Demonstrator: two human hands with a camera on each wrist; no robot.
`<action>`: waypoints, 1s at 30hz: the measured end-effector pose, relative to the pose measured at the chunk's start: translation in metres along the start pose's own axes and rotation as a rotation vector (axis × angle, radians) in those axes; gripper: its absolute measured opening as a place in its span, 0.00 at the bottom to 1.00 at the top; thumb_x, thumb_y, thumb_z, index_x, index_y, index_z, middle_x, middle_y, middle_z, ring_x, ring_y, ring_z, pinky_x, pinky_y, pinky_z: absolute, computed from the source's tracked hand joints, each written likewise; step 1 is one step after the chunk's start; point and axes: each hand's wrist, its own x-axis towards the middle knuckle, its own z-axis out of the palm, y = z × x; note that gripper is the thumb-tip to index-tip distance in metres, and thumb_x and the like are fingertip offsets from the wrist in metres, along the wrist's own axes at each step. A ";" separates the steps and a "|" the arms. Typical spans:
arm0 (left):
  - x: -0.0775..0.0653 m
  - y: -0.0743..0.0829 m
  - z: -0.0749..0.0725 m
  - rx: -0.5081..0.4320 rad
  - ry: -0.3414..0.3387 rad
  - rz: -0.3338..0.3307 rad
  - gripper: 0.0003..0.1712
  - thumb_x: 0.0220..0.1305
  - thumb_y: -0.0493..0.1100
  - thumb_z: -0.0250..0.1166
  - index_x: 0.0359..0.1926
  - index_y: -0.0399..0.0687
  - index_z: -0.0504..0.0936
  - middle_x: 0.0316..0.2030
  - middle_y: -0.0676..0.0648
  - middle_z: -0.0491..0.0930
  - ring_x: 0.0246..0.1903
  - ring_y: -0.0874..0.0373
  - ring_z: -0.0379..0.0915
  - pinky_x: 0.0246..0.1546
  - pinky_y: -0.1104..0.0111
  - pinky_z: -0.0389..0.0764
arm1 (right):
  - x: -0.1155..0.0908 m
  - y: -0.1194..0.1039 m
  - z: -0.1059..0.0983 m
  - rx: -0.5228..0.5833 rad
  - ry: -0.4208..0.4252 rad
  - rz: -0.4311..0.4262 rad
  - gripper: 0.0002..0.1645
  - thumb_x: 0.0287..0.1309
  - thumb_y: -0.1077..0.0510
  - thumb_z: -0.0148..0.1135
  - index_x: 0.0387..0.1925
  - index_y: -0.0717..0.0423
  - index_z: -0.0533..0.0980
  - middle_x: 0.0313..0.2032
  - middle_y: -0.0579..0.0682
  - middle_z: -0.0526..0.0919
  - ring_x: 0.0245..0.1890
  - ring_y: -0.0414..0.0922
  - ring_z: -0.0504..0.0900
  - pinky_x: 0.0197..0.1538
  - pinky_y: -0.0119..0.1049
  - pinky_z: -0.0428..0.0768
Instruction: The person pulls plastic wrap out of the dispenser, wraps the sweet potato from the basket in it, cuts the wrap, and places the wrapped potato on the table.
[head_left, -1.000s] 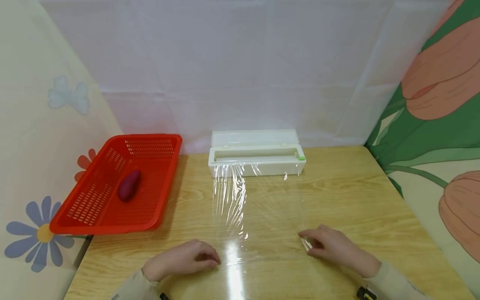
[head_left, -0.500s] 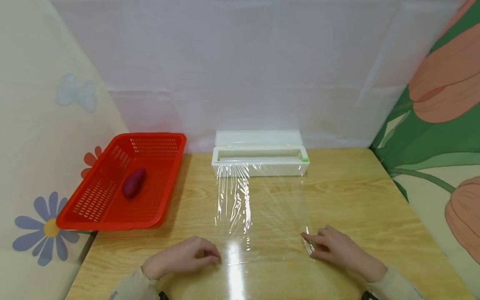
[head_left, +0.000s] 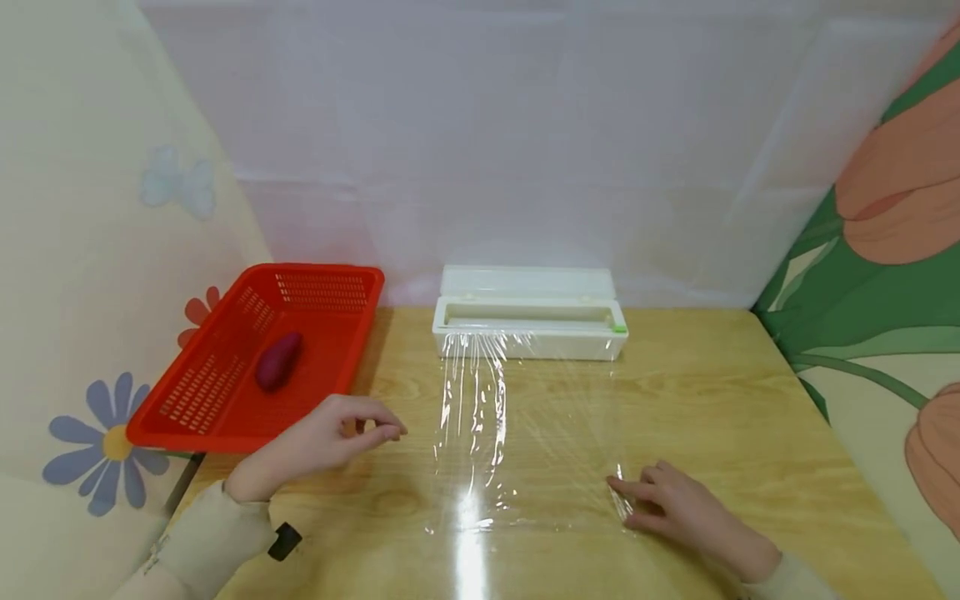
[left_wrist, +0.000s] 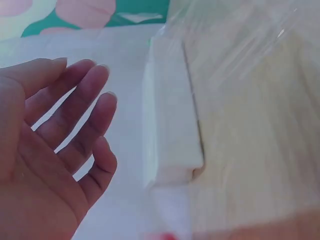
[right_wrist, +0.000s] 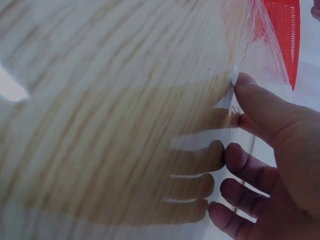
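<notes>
A sheet of clear cling film stretches toward me over the wooden table, out of a white dispenser box with its lid raised. At the sheet's near right corner, my right hand pinches the film between thumb and index finger; the right wrist view shows the bunched edge at the thumb. My left hand is in the air left of the sheet, in front of the red basket. It holds nothing, and its fingers are loosely bent in the left wrist view, with the box beyond.
The red plastic basket at the left contains one purple, elongated vegetable. A white cloth hangs behind the table, and printed flower panels stand at both sides.
My left hand has left the film's near left corner, moving up and left toward the basket. The right hand keeps its pinch with little movement. The head view has shifted slightly.
</notes>
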 end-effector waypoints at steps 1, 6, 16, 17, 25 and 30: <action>0.001 -0.001 -0.008 0.004 0.020 -0.021 0.10 0.73 0.38 0.67 0.47 0.58 0.90 0.38 0.62 0.87 0.32 0.64 0.78 0.31 0.69 0.80 | 0.000 0.000 0.001 -0.003 0.005 0.000 0.31 0.63 0.39 0.70 0.63 0.47 0.83 0.30 0.30 0.65 0.31 0.30 0.58 0.31 0.25 0.62; 0.006 -0.007 -0.050 0.029 0.092 -0.195 0.09 0.74 0.43 0.67 0.50 0.56 0.89 0.40 0.59 0.88 0.36 0.55 0.79 0.36 0.69 0.82 | -0.001 0.002 0.002 -0.031 0.043 -0.019 0.31 0.62 0.39 0.71 0.62 0.47 0.83 0.29 0.29 0.65 0.31 0.30 0.57 0.31 0.25 0.61; 0.003 -0.056 -0.108 0.031 0.270 -0.482 0.22 0.73 0.62 0.63 0.60 0.61 0.85 0.52 0.53 0.87 0.52 0.59 0.79 0.48 0.76 0.80 | -0.001 0.005 0.007 -0.073 0.085 -0.071 0.31 0.60 0.38 0.72 0.62 0.45 0.84 0.31 0.30 0.64 0.31 0.30 0.57 0.32 0.23 0.60; 0.002 -0.062 -0.112 0.036 0.278 -0.510 0.23 0.72 0.64 0.63 0.61 0.63 0.84 0.54 0.54 0.86 0.54 0.58 0.77 0.48 0.76 0.80 | -0.001 0.005 0.007 -0.072 0.083 -0.070 0.31 0.61 0.38 0.71 0.62 0.44 0.83 0.31 0.30 0.64 0.31 0.30 0.57 0.32 0.23 0.60; -0.007 -0.106 -0.136 0.066 0.291 -0.633 0.38 0.69 0.70 0.62 0.71 0.55 0.75 0.65 0.47 0.75 0.62 0.51 0.66 0.47 0.70 0.81 | -0.004 0.003 0.010 -0.063 0.093 -0.058 0.32 0.60 0.37 0.71 0.63 0.44 0.83 0.34 0.31 0.66 0.32 0.29 0.57 0.32 0.23 0.60; -0.026 -0.133 -0.136 0.013 0.293 -0.733 0.47 0.66 0.71 0.65 0.75 0.48 0.69 0.69 0.38 0.70 0.65 0.39 0.64 0.55 0.48 0.83 | -0.004 0.002 0.011 -0.061 0.069 -0.063 0.32 0.61 0.36 0.70 0.64 0.43 0.82 0.34 0.30 0.65 0.32 0.30 0.55 0.33 0.22 0.58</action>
